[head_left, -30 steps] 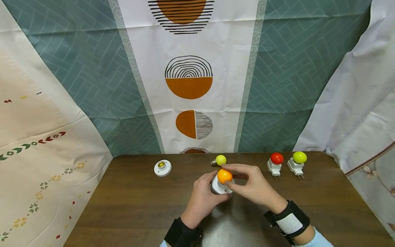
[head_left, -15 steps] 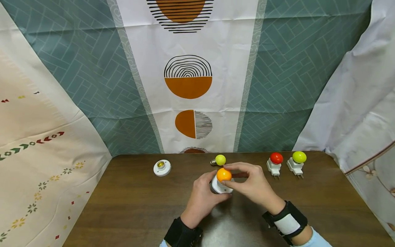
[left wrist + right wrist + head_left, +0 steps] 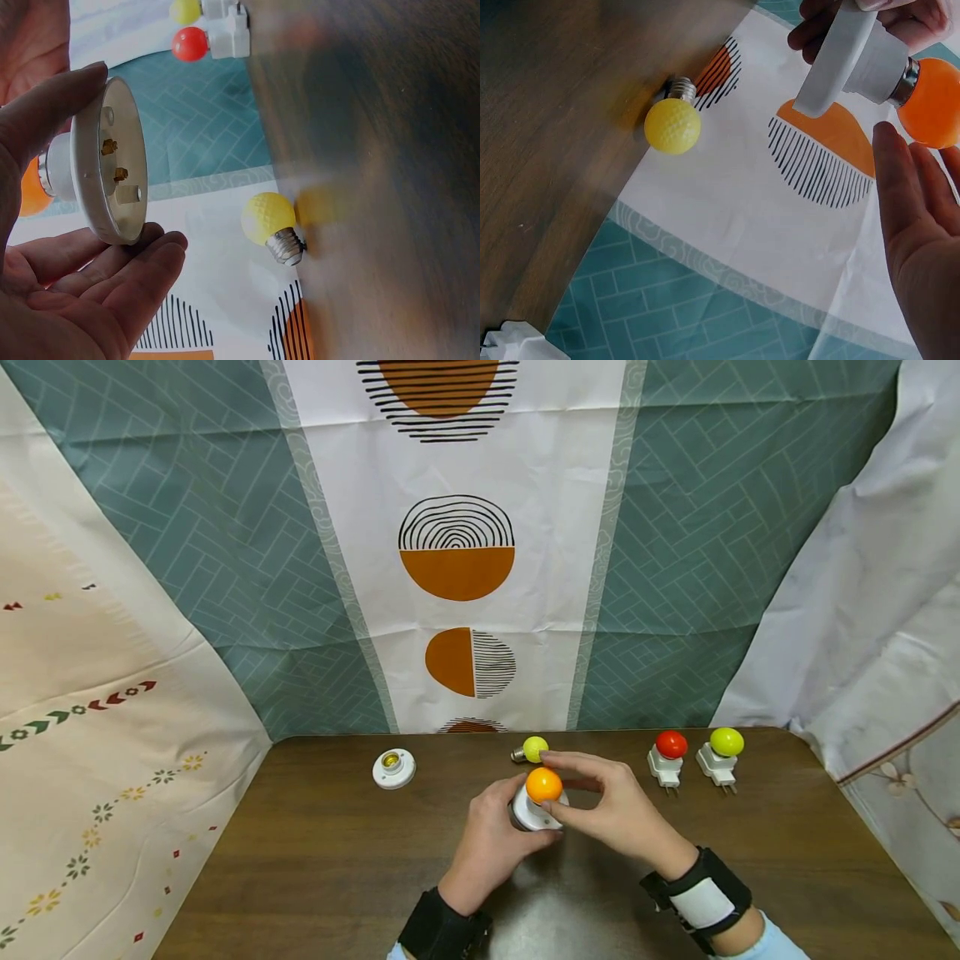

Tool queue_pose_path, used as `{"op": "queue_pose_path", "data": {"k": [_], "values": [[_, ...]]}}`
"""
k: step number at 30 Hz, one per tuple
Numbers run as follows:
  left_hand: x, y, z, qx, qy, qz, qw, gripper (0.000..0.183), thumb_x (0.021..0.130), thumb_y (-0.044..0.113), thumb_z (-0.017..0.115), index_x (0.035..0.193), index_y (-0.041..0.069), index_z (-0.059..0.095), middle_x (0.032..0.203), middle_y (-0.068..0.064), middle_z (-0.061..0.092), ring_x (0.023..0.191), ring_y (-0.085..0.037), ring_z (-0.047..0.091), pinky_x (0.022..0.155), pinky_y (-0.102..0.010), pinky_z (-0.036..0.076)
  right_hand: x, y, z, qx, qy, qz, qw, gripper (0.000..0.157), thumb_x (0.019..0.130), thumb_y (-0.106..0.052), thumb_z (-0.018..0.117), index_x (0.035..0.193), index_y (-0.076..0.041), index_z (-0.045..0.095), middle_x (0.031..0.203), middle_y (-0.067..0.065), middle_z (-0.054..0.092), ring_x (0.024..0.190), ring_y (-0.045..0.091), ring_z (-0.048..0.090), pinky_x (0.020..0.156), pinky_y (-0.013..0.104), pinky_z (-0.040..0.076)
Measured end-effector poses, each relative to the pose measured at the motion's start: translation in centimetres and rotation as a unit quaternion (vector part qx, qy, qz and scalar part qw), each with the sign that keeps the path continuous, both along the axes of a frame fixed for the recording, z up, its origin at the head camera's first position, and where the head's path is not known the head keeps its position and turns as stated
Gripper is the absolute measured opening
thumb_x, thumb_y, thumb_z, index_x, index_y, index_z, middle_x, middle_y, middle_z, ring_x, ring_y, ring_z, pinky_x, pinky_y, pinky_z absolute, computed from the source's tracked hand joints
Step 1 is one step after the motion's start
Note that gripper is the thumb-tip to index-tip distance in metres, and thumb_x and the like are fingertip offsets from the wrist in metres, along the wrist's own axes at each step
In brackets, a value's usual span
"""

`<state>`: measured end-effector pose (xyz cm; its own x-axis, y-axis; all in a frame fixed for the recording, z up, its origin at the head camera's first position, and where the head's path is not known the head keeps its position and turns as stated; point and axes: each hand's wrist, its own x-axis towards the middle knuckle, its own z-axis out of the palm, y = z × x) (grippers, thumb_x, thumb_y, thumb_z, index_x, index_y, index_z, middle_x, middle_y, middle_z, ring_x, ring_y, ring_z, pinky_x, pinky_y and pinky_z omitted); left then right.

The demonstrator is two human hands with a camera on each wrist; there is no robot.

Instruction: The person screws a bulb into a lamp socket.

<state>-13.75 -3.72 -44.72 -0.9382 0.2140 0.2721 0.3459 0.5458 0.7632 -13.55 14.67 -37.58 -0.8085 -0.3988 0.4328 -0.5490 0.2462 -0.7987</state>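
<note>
My left hand (image 3: 491, 839) grips a white round lamp holder (image 3: 88, 161) by its rim, the fingers and thumb on opposite sides. In the left wrist view its hollow back shows brass contacts. An orange light bulb (image 3: 543, 785) sits in the holder's socket, a strip of its metal screw base (image 3: 905, 81) still visible. My right hand (image 3: 611, 797) curls its thumb and fingers around the orange bulb, with the index fingertip just beyond its far edge. The holder and bulb are held up over the table, tilted.
A yellow bulb (image 3: 535, 749) lies on the wooden table (image 3: 322, 860) behind the hands. Another white lamp holder (image 3: 393, 768) stands at the back left. At the back right are a red bulb (image 3: 671, 744) and a yellow-green bulb (image 3: 727, 742) in white plug sockets.
The right index finger has shifted slightly away from the orange bulb's far side. The bulb and holder have moved very slightly left; the left hand's grip looks the same.
</note>
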Motion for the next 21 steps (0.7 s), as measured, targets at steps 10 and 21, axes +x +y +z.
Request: {"op": "queue_pose_path", "data": {"k": [10,21], "values": [[-0.05,0.09,-0.05,-0.005,0.013,0.004,0.9999,0.072,0.063,0.039,0.083,0.127,0.02,0.055,0.113,0.011,0.055,0.097,-0.006,0.051,0.083,-0.029,0.045,-0.04,0.06,-0.07,0.01,-0.022,0.032,0.999,0.045,0.078,-0.001,0.07,0.122,-0.006,0.059,0.12,0.01,0.057,0.106,0.02,0.056,0.081,0.039,0.048],[0.04,0.09,-0.08,-0.006,0.007,0.004,0.9999,0.073,0.064,0.039,0.083,0.128,0.019,0.054,0.114,0.011,0.055,0.098,-0.006,0.051,0.083,-0.028,0.044,0.05,-0.02,-0.04,-0.002,0.0,0.007,1.0,0.041,0.075,-0.009,0.075,0.115,-0.006,0.063,0.114,0.011,0.061,0.098,0.021,0.06,0.075,0.04,0.05]]}}
